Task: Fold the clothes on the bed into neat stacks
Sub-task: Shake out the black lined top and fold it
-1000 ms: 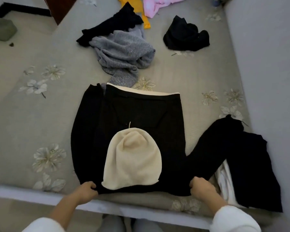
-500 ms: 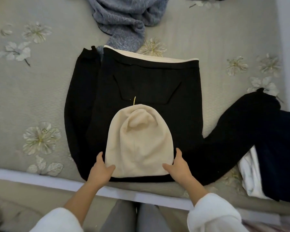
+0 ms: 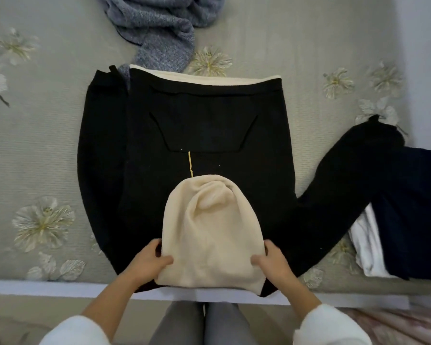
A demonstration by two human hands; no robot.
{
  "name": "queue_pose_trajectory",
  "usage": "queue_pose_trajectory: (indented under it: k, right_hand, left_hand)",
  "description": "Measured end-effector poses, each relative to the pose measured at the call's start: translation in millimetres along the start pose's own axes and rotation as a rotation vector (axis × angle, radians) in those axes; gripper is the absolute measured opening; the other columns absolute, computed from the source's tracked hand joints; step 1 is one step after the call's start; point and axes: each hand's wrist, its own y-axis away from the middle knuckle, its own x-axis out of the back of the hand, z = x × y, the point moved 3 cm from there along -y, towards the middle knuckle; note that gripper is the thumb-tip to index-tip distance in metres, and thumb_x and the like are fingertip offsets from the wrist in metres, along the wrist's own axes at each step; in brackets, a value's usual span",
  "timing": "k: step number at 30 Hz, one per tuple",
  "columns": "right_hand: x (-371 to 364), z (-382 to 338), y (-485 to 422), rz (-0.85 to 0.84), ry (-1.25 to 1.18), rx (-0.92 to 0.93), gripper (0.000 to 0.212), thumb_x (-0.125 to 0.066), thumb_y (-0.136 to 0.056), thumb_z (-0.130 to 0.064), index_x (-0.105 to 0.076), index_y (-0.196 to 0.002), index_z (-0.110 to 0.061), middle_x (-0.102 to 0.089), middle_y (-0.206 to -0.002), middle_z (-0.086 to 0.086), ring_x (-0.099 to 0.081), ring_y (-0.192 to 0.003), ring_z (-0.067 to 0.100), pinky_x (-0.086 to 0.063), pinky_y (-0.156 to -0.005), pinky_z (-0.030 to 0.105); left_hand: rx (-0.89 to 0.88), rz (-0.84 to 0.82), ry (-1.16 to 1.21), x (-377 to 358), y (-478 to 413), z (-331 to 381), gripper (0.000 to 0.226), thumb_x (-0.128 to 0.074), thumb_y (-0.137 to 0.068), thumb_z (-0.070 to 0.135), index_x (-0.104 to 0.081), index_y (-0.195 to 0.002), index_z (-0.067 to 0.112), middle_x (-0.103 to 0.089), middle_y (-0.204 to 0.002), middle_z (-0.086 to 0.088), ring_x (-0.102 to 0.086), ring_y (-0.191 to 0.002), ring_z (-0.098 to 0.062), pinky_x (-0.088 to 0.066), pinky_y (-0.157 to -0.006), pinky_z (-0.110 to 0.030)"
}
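A black hoodie (image 3: 209, 125) lies flat on the bed, its cream-lined hood (image 3: 212, 235) turned down over the body toward me. One sleeve is folded in along the left side; the other sleeve (image 3: 339, 185) stretches out to the right. My left hand (image 3: 149, 263) grips the hood's lower left edge. At the lower right edge, my right hand (image 3: 271, 262) pinches the same hood. Both hands sit near the bed's front edge.
A grey knit garment (image 3: 159, 28) lies crumpled at the top. A dark navy garment (image 3: 413, 210) over a white one (image 3: 368, 245) lies at the right, by the wall (image 3: 423, 33). The bed sheet (image 3: 35, 150) is grey-green with flower prints.
My hands came in from the hoodie's shoulders to the hood's two lower corners and took hold of it. The view has drawn closer to the hoodie.
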Motion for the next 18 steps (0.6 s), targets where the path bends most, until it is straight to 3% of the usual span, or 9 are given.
queue_pose_trajectory:
  k: [3, 5, 7, 11, 14, 18]
  right_hand:
    - [4, -37, -11, 0.143, -0.186, 0.055, 0.043, -0.068, -0.084, -0.02, -0.046, -0.12, -0.018, -0.055, -0.107, -0.002, -0.056, -0.094, 0.014, -0.046, -0.071, 0.027]
    - [14, -52, -20, 0.287, -0.17, 0.075, 0.044, -0.064, -0.088, -0.02, -0.045, -0.128, -0.019, -0.053, -0.111, -0.003, -0.053, -0.095, 0.011, -0.042, -0.073, 0.023]
    - [35, -60, -25, 0.451, -0.199, 0.098, 0.038, -0.061, -0.09, -0.016, -0.049, -0.126, -0.019, -0.055, -0.116, -0.001, -0.053, -0.098, 0.01, -0.043, -0.078, 0.024]
    - [99, -44, -30, 0.751, -0.293, 0.163, 0.023, -0.057, -0.09, -0.013, -0.054, -0.112, -0.015, -0.057, -0.114, 0.006, -0.055, -0.091, 0.013, -0.042, -0.078, 0.027]
    - [148, -8, -34, 0.945, -0.359, 0.047, 0.028, -0.056, -0.09, -0.013, -0.051, -0.117, -0.008, -0.051, -0.122, 0.011, -0.05, -0.095, 0.017, -0.038, -0.08, 0.03]
    - [174, 42, -51, 0.875, -0.549, -0.224, 0.054, -0.06, -0.088, -0.026, -0.043, -0.133, -0.004, -0.049, -0.134, 0.015, -0.053, -0.113, 0.032, -0.043, -0.091, 0.035]
  left_hand:
    - [-0.053, 0.232, 0.17, 3, -5, 27, 0.078, -0.064, -0.088, 0.025, -0.016, -0.15, 0.025, -0.051, -0.132, -0.009, -0.054, -0.114, -0.026, -0.047, -0.086, -0.036]
    - [-0.153, 0.417, -0.012, 0, -3, 45, 0.086, -0.065, -0.087, 0.029, -0.007, -0.151, 0.028, -0.033, -0.147, -0.01, -0.039, -0.13, -0.029, -0.042, -0.098, -0.046]
    - [-0.316, 0.498, -0.293, -12, 2, 65, 0.087, -0.062, -0.087, 0.034, -0.003, -0.15, 0.032, -0.01, -0.156, -0.006, -0.016, -0.142, -0.029, -0.03, -0.109, -0.05]
    - [-0.576, 0.302, -0.59, -66, -4, 88, 0.083, -0.055, -0.091, 0.035, 0.005, -0.147, 0.043, 0.017, -0.157, 0.003, 0.013, -0.145, -0.022, -0.014, -0.119, -0.047]
    - [-0.565, 0.171, -0.674, -107, -15, 100, 0.085, -0.05, -0.093, 0.041, 0.022, -0.138, 0.046, 0.029, -0.154, 0.001, 0.026, -0.142, -0.026, -0.004, -0.119, -0.05]
    - [-0.428, 0.083, -0.714, -130, -28, 108, 0.086, -0.041, -0.094, 0.051, 0.037, -0.131, 0.047, 0.034, -0.152, -0.003, 0.022, -0.142, -0.037, -0.002, -0.117, -0.053]
